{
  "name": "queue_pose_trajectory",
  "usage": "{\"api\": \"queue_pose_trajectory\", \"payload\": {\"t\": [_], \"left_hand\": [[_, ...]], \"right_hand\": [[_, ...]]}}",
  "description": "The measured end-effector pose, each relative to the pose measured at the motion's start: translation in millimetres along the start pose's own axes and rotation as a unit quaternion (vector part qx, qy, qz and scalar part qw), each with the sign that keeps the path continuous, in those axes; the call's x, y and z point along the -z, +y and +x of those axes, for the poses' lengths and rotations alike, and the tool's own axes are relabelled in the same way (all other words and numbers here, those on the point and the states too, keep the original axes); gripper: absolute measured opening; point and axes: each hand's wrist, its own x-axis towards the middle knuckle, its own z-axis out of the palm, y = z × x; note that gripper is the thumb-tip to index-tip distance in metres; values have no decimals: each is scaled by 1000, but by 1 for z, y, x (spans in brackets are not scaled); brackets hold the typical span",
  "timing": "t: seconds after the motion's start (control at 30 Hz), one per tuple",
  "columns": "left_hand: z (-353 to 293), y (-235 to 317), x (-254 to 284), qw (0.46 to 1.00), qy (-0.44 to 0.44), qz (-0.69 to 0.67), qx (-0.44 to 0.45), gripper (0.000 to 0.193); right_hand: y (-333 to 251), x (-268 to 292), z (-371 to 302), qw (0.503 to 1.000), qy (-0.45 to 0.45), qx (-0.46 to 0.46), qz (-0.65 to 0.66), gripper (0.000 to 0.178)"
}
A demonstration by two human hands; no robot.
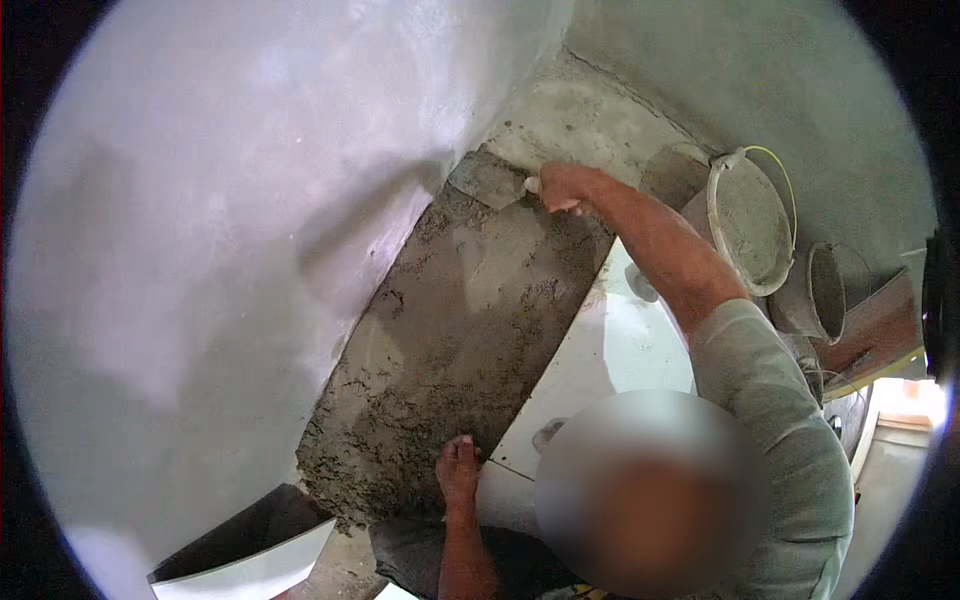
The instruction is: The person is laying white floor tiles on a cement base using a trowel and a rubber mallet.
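Observation:
My right hand (pixel 570 188) reaches far forward, its fingers wrapped round the handle of a trowel (pixel 487 181). The wide grey blade lies flat at the far end of a bed of wet mortar (pixel 450 300), next to the wall. Nearer to me, my left hand (pixel 459 474) rests by the near right edge of the mortar, beside the white floor tiles (pixel 560 385). Its fingers are curled in, and nothing shows in them. The mortar is smoothed in the middle and rough toward the near end.
A pale wall (pixel 220 250) borders the mortar on the left. One bucket of grey mix (pixel 755 225) stands at the right, with a smaller bucket (pixel 825 292) beside it. A loose tile (pixel 245 550) leans at the lower left. A blurred round patch covers part of the lower right.

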Motion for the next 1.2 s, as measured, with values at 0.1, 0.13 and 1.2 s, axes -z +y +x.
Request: {"api": "queue_pose_trajectory", "payload": {"t": [0.1, 0.13, 1.2], "left_hand": [[10, -11, -5, 1000, 0, -7, -22, 34], [13, -15, -8, 998, -6, 1, -56, 34], [8, 0, -2, 996, -24, -63, -64, 41]], "right_hand": [[-19, -22, -9, 997, 4, -13, 74, 24], [-20, -31, -5, 999, -19, 11, 47, 23], [21, -18, 45, 999, 15, -12, 41, 11]]}}
